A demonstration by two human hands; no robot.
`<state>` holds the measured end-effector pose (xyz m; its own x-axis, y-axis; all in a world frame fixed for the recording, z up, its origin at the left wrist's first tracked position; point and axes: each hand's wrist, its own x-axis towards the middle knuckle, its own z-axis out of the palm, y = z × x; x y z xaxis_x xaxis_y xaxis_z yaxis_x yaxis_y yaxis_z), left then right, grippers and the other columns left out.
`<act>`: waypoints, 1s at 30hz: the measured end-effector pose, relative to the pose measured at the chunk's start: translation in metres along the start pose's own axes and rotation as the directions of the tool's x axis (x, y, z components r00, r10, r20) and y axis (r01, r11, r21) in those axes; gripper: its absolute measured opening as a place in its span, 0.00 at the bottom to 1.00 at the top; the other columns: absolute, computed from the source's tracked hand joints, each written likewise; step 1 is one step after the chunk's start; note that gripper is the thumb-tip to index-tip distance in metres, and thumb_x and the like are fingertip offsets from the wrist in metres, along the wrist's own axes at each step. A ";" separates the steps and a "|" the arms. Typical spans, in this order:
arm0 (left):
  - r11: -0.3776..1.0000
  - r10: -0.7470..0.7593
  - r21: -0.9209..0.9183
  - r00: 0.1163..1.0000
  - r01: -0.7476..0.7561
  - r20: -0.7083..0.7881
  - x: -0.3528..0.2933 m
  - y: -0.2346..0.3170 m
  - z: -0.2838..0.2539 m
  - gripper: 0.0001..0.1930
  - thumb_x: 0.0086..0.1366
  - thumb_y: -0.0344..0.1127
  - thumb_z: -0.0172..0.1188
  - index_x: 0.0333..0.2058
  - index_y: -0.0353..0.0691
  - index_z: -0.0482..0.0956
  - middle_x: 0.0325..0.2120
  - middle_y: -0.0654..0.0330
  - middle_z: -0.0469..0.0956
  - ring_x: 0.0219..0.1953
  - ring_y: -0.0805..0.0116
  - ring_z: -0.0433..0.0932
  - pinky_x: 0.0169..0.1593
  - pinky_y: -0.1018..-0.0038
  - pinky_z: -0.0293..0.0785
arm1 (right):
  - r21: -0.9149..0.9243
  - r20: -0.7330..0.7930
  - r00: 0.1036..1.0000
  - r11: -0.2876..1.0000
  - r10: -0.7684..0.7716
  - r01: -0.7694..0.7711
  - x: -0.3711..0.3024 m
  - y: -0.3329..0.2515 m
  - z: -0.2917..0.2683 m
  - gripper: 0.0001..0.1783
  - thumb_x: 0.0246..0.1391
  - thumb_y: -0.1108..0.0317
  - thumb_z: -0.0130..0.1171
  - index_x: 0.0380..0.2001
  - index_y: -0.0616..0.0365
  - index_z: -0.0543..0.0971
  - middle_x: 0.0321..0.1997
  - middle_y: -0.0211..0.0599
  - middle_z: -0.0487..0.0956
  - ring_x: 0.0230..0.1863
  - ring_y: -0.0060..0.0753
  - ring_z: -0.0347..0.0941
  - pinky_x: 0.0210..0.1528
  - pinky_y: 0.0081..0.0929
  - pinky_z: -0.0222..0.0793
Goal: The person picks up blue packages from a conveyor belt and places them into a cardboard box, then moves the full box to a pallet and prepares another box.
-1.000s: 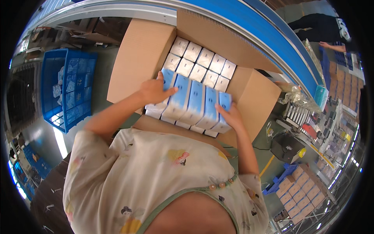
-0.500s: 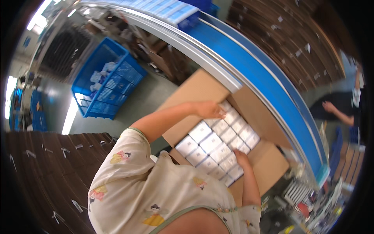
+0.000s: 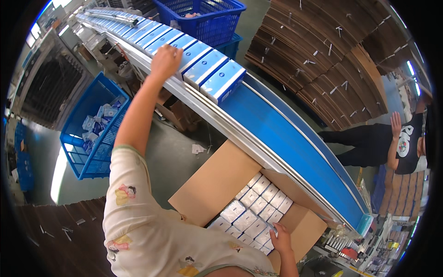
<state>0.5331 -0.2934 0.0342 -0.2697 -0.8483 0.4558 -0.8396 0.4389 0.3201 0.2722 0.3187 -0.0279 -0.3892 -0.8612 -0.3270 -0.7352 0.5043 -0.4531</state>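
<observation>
My left hand (image 3: 167,62) is at a row of blue-and-white rectangular packs (image 3: 203,62) on the conveyor, its fingers curled against the near side of one; their tips are partly hidden. Below the conveyor, an open cardboard carton (image 3: 214,182) holds several rows of white, film-wrapped packs (image 3: 255,228) with small dark marks. My right hand (image 3: 281,239) is at the carton's right side, over the edge of the packs and beside a raised flap. Its thumb and fingers are apart, and nothing shows between them.
The blue conveyor belt (image 3: 281,131) curves from upper left to lower right behind a metal rail. A blue crate (image 3: 94,124) with loose packs stands at left; another blue crate (image 3: 203,21) is beyond the belt. Stacked flat cardboard (image 3: 318,60) rises behind; a co-worker (image 3: 406,143) is at right.
My left hand has left the packs in the carton and moved up and left to the conveyor row. My right hand stays by the carton, and the view has swung.
</observation>
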 end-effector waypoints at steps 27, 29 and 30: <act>0.734 0.345 -0.648 0.711 0.204 0.613 -0.093 0.229 0.047 0.49 0.38 0.62 0.66 0.52 0.32 0.60 0.45 0.45 0.71 0.48 0.55 0.71 0.51 0.69 0.65 | 0.818 -0.284 0.903 0.573 0.322 0.053 0.202 -0.008 -0.139 0.31 0.39 0.55 0.66 0.43 0.64 0.69 0.40 0.41 0.74 0.40 0.31 0.71 0.45 0.26 0.65; 0.710 0.332 -0.680 0.764 0.185 0.554 -0.098 0.235 0.056 0.48 0.37 0.61 0.67 0.52 0.33 0.62 0.45 0.46 0.71 0.47 0.56 0.71 0.52 0.69 0.65 | 0.856 -0.297 0.888 0.509 0.351 0.085 0.193 -0.004 -0.140 0.30 0.38 0.56 0.67 0.42 0.63 0.69 0.39 0.41 0.74 0.39 0.30 0.71 0.42 0.26 0.66; 0.765 0.285 -0.632 0.817 0.121 0.501 -0.102 0.240 0.056 0.47 0.38 0.60 0.67 0.52 0.34 0.62 0.45 0.47 0.71 0.47 0.56 0.71 0.52 0.68 0.65 | 0.846 -0.348 0.874 0.514 0.339 0.138 0.187 -0.005 -0.144 0.30 0.38 0.56 0.67 0.41 0.63 0.69 0.39 0.42 0.74 0.38 0.30 0.71 0.41 0.26 0.67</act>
<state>0.3332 -0.1184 0.0180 -0.6958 -0.7167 0.0474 -0.3772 0.4208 0.8250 0.1232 0.1458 0.0330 -0.7824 -0.6044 -0.1503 0.0380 0.1947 -0.9801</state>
